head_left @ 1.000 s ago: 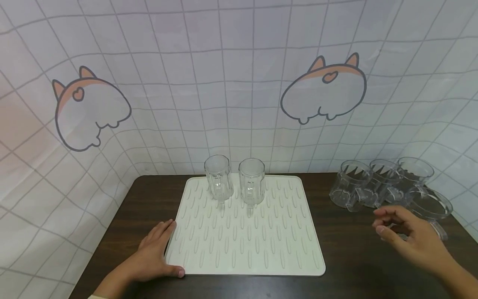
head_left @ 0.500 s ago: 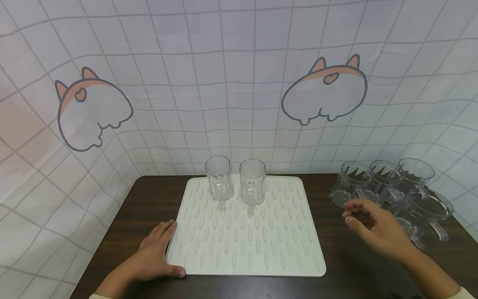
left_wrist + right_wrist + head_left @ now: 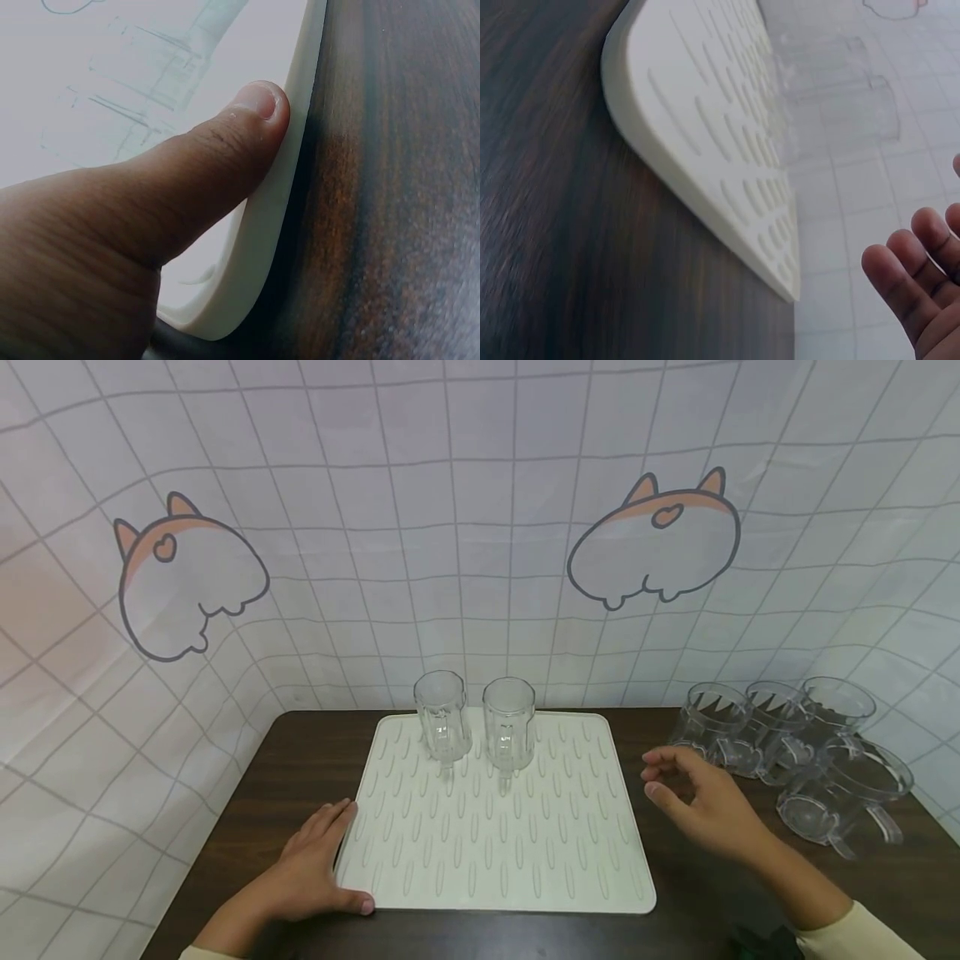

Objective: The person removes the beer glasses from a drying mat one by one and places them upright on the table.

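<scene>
R fingers nearer mat, mugs behind

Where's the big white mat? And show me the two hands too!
White mat [image 3: 495, 827]: head view, on the middle of its ridged top.
Left hand [image 3: 309, 870]: head view, on the back of the hand.
Right hand [image 3: 711, 803]: head view, on the middle of the hand.

Head camera: high, facing forward and down over mat and desk. Left wrist: very close above mat's edge. Right wrist: low, rolled sideways, facing gridded backdrop. All share mat.
</scene>
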A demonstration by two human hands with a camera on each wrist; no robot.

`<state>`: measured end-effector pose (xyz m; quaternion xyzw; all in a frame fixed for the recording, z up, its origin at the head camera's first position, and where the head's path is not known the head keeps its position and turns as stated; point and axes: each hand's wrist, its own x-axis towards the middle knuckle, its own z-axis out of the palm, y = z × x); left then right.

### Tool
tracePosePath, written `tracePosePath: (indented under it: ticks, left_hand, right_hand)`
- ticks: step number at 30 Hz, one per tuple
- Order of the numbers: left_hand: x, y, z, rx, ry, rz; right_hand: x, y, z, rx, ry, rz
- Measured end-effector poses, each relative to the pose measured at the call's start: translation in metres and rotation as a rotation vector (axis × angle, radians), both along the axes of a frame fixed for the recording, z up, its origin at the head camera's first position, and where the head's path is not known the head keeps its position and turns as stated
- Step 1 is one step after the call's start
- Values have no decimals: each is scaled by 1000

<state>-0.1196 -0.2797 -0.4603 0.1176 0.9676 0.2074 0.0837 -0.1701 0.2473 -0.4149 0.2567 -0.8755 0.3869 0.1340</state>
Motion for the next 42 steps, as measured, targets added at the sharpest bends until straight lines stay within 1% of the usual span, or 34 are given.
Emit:
tracePosePath:
  ticks: [3, 9, 19, 25, 27, 32, 35, 42]
  left_hand:
    - [0, 0, 0, -1, 1, -1]
    - [1, 1, 1, 1, 0, -4]
    - [0, 1, 2, 6, -15, 3]
    - [1, 0, 3, 14, -19, 4]
    - [1, 0, 4, 18, -25, 6]
    - [1, 1, 3, 25, -35, 12]
    - [1, 0, 3, 22, -30, 11]
    - [1, 0, 2, 23, -32, 18]
  right_hand:
    - [-3, -9, -1, -3, -14, 2]
    - [-9, -27, -3, -23, -71, 19]
    - [-24, -50, -9, -28, -100, 41]
    - [-32, -62, -12, -22, -96, 53]
    - [-34, -67, -12, -27, -96, 65]
    - [-38, -79, -14, -27, -126, 81]
    - [-40, -85, -16, -23, -149, 85]
    - [-42, -100, -15, -44, -195, 96]
